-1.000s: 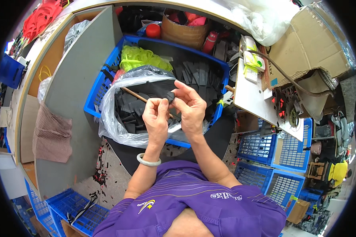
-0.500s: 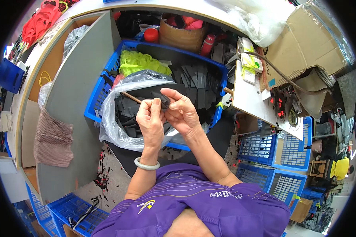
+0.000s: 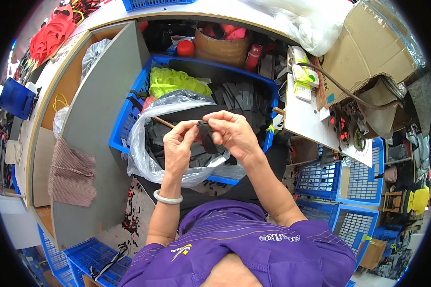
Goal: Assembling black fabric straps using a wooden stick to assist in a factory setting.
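Over the bag, my left hand (image 3: 178,148) and my right hand (image 3: 235,134) come together on one black fabric strip (image 3: 208,139). The strip is folded over at its top, and its free end hangs down between them. My right fingertips pinch the fold, while the thumb and forefinger of my left hand press its left edge. A thin brown stick (image 3: 163,122) runs up to my left hand; whether that hand grips it is hidden. Below lies a clear plastic bag (image 3: 146,165) with many black pieces in it. The bag sits inside a blue plastic crate (image 3: 117,136).
Neon yellow straps (image 3: 175,82) and more black strips (image 3: 239,95) fill the crate's far part. A grey panel (image 3: 103,119) stands at left. At right are a white board (image 3: 316,125), an open cardboard box (image 3: 368,48) and stacked blue crates (image 3: 361,179).
My right hand has moved slightly right and its fingers have shifted on the strip. The black strip now hangs down in plain sight, where before it was bunched between my fingers.
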Motion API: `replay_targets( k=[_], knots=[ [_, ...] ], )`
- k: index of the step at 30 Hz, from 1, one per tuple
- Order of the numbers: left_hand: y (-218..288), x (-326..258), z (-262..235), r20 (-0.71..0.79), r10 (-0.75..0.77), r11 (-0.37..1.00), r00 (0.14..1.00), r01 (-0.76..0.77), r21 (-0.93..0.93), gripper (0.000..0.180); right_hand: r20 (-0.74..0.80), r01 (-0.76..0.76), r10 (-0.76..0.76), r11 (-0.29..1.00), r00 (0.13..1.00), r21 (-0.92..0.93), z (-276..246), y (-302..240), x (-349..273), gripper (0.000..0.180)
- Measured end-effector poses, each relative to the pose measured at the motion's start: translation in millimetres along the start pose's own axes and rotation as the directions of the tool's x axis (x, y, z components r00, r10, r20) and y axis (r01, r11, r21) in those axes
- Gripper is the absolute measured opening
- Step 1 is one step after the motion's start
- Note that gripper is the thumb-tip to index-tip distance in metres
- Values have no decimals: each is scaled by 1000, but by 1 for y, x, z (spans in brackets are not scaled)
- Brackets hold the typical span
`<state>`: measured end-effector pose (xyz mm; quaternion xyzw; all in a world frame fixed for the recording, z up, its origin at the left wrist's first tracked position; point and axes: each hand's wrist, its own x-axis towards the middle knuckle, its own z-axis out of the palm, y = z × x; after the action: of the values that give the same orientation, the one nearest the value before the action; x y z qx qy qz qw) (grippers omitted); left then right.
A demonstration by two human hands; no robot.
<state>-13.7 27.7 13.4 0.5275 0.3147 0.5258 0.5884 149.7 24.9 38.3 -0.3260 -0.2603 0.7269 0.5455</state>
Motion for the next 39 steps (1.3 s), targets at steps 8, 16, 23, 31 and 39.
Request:
replay_targets(
  k=[8, 16, 23, 31, 39],
  knots=[
    [5, -11, 19, 32, -154, 851, 988, 149, -503, 31, -65, 169, -191, 952, 979, -254, -1, 10, -10, 17],
    [3, -9, 10, 112, -288, 790, 951, 302, -533, 29, 346, 594, -580, 312, 737, -741, -4, 3, -20, 27],
    [7, -14, 15, 54, -268, 840, 962, 260, -476, 18, 306, 588, -606, 343, 734, -732, 2, 5, -32, 12],
    [15, -24, 37, -169, -73, 953, 983, 19, -301, 12, 145, 558, -661, 473, 736, -682, 4, 16, -31, 20],
    [15, -22, 25, -14, -93, 958, 996, 86, -275, 16, 272, 435, -340, 734, 900, -522, -4, 1, -36, 10]
  ],
)
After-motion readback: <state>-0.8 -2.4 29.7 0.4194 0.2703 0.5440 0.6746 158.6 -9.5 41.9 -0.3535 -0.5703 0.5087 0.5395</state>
